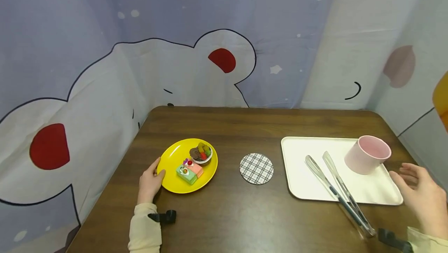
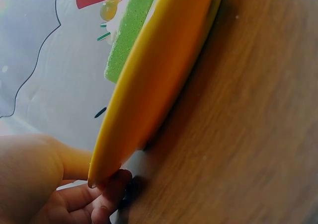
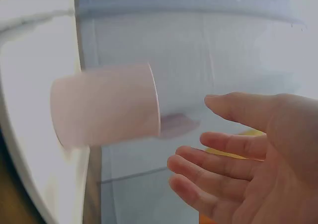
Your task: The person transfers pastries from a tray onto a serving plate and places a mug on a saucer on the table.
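My left hand (image 1: 149, 183) pinches the left rim of a yellow plate (image 1: 170, 181), thumb on top and fingers beneath, as the left wrist view shows. On the plate lie a green cake slice (image 1: 186, 174), a pink cake slice (image 1: 194, 167) and a small bowl (image 1: 202, 154) of toy-like food. My right hand (image 1: 421, 192) hovers off the right edge of a white tray (image 1: 381, 190), fingers loosely bent and holding nothing. Nearest to it is a pink cup (image 1: 359, 157), upright on the tray; the right wrist view shows a gap between the fingers and the cup (image 3: 105, 106).
Metal tongs (image 1: 344, 194) lie across the tray, their joined end reaching over its front edge onto the wooden table (image 1: 224, 222). A round checked coaster (image 1: 256, 169) lies between plate and tray. A printed curtain (image 1: 280, 50) hangs behind the table.
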Motion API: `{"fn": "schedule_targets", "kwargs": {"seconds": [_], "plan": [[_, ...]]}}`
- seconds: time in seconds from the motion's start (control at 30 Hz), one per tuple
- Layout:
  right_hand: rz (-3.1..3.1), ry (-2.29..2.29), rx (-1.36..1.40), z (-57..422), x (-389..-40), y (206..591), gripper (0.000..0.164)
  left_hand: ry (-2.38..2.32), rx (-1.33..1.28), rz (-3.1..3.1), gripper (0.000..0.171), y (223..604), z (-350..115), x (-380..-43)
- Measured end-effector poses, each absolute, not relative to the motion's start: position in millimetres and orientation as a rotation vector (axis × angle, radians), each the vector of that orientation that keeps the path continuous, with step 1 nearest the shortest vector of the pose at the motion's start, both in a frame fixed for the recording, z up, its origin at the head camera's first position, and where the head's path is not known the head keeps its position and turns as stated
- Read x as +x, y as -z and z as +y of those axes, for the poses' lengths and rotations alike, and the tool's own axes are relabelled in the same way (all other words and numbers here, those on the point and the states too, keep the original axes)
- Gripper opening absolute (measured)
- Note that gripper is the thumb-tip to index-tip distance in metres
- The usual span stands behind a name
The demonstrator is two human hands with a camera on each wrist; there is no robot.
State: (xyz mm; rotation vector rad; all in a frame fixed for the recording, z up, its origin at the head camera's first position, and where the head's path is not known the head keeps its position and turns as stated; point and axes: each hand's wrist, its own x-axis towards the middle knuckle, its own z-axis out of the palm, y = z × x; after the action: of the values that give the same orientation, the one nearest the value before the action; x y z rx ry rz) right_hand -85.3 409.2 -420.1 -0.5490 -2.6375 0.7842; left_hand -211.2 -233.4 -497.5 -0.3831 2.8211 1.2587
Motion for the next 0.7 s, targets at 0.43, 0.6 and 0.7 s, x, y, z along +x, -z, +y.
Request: {"fn": "schedule_targets", "kwargs": {"seconds": [0.43,0.6,0.7], "plan": [[-2.643,-0.893,-0.673,464,-117,445,0.065,-1.251,-0.385,2.812,0.056,499,-235,-210],[-2.600,-1.032,-0.668,466,-135,454,0.065,-1.264,-0.381,2.810,0.056,499,-234,-211],[-2.546,-1.131,-0.608,476,-149,471,0.060,-1.271,-0.377,2.797,0.056,499,-233,-212]]}}
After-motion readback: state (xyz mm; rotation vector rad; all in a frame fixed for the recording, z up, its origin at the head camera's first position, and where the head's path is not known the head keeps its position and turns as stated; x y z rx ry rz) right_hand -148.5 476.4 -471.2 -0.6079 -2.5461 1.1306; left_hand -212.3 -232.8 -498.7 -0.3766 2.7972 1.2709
